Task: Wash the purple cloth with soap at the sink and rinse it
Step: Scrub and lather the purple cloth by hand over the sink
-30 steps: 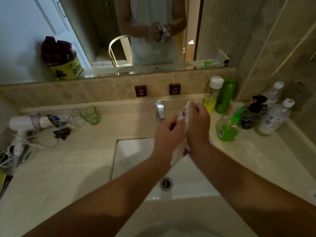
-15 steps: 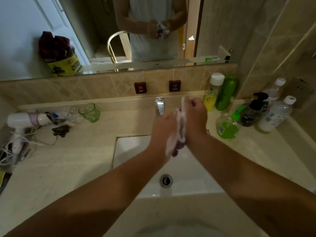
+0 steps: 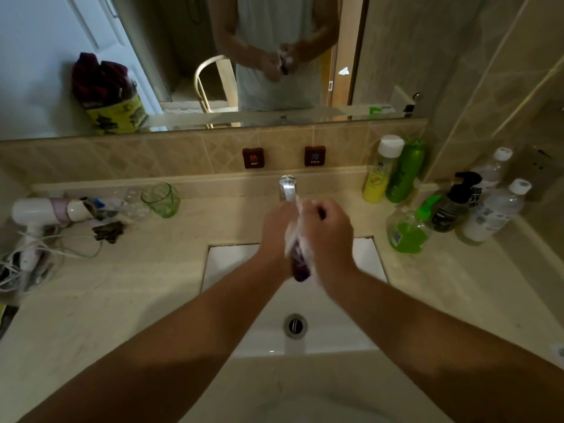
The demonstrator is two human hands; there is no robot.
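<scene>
Nearest, two bare forearms reach in from the bottom edge and meet over the sink point(image 3: 232, 270), whose drain point(image 3: 295, 326) lies open below them. Above the basin the left hand point(image 3: 276, 230) and the right hand point(image 3: 328, 236) are both curled shut on the cloth point(image 3: 300, 264), pressed together with the fabric bunched between the palms; its dark purple tail hangs out below the hands, and white lather coats the part between them. This looks like the soaping and rubbing step, with rinsing not yet done. To do it well, I would keep the hands low over the basin so suds drop into it, rub one fold against another, not merely squeeze, and turn the bunch so the hanging purple end gets lathered too. The grip should stay firm, since soapy cloth slips easily. Just beyond the hands stands the tap point(image 3: 287, 187); whether water is running I cannot tell. On the far wall behind it are the hot point(image 3: 253, 158) and cold point(image 3: 314, 156) controls, both within easy reach for the rinse. To the right, well apart from the hands, a green soap bottle point(image 3: 407, 230) sits among other bottles; on the far left lie a green cup point(image 3: 161, 199) and a hair dryer point(image 3: 42, 210), best kept dry from splashes.
</scene>
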